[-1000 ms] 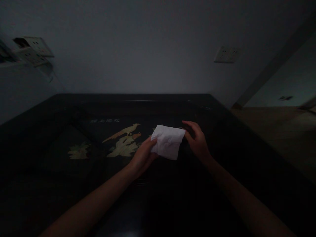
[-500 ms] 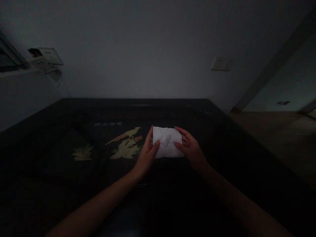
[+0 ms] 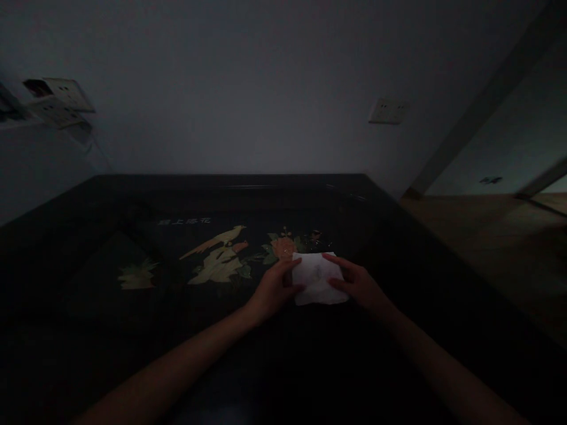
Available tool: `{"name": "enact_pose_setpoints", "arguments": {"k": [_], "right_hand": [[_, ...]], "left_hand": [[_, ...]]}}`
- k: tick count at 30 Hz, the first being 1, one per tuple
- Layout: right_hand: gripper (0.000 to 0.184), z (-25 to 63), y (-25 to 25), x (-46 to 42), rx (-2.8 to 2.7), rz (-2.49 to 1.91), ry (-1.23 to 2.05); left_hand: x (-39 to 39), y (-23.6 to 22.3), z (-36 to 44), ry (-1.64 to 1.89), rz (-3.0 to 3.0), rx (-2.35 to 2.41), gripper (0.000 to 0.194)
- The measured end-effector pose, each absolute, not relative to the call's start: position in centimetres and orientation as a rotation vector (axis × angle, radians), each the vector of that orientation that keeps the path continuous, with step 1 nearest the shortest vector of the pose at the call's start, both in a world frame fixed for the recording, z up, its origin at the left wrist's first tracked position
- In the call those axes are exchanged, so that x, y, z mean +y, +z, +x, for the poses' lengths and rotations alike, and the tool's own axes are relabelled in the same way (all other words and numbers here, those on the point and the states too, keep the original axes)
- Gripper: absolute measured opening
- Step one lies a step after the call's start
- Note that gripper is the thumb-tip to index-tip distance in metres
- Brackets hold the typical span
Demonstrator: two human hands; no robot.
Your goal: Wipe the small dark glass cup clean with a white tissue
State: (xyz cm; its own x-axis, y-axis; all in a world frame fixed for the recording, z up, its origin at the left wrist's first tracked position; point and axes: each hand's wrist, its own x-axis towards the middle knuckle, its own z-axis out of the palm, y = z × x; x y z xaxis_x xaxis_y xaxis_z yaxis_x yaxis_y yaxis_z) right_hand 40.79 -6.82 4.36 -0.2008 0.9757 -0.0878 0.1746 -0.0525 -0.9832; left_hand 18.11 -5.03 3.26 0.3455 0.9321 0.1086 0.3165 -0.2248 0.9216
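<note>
A small white piece of paper (image 3: pixel 316 298), wrinkled and marked with a faint grey smudge or print in its middle, is between my two hands over the black table top. My left hand (image 3: pixel 275 288) grips its left edge, with thumb and index finger apart on the near face. On the other side my right hand (image 3: pixel 358 286) holds the right edge, its index finger along the upper corner and its thumb on the face. Whether the paper touches the table is too dark to tell.
The dark table (image 3: pixel 212 200) bears inlaid pictures of birds (image 3: pixel 221 260), a flower (image 3: pixel 282 245) and a leafy shape (image 3: pixel 137 276). It stands against a pale wall (image 3: pixel 230 94) with sockets at right (image 3: pixel 388 111) and left (image 3: pixel 68 94). Wooden floor (image 3: pixel 465 227) lies to the right.
Both hands have brought the paper nearer to me and rightward, uncovering the inlaid flower. My left index finger now shows on the paper's near face. The view has shifted slightly.
</note>
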Motion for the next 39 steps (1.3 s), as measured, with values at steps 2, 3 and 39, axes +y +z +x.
{"name": "enact_pose_setpoints", "arguments": {"k": [2,3,39], "right_hand": [[0.059,41.9,3.3,-6.9,-1.51,-1.348,1.31],[0.057,42.4,2.9,-6.9,-1.556,-1.387,1.275],[0.07,45.7,-0.3,-7.1,-2.583,-1.608,0.166]], "left_hand": [[-5.0,2.4,19.0,0.811,1.886,1.072,0.057],[-5.0,2.0,19.4,0.763,1.959,1.061,0.059],[-6.4,1.1,22.2,0.23,2.655,1.171,0.073]]}}
